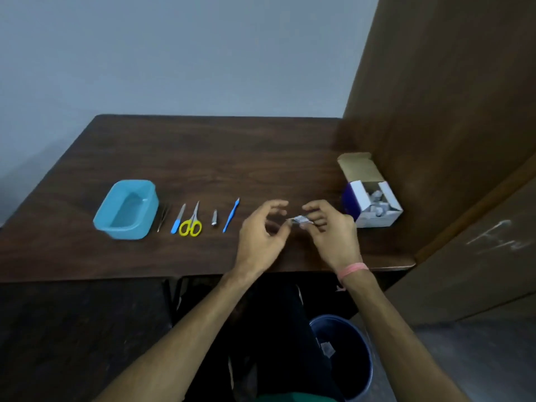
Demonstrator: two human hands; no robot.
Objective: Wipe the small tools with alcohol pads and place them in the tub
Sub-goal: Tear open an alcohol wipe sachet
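Observation:
A light blue tub (126,209) stands on the dark wooden table (203,158) at the left, with nothing visible inside. To its right lie tweezers (163,218), a blue-handled file (178,219), yellow-handled scissors (191,221), a small nail clipper (214,218) and a thin blue tool (231,215), side by side. Over the table's front right, my right hand (330,230) pinches a small alcohol pad packet (300,220). My left hand (262,230) pinches the packet's left end with thumb and forefinger; its other fingers are spread.
An open white and purple box of pad packets (372,198) sits at the table's right, against a tall wooden panel (441,111). A blue waste bin (345,355) stands on the floor under the table's front edge, by my legs.

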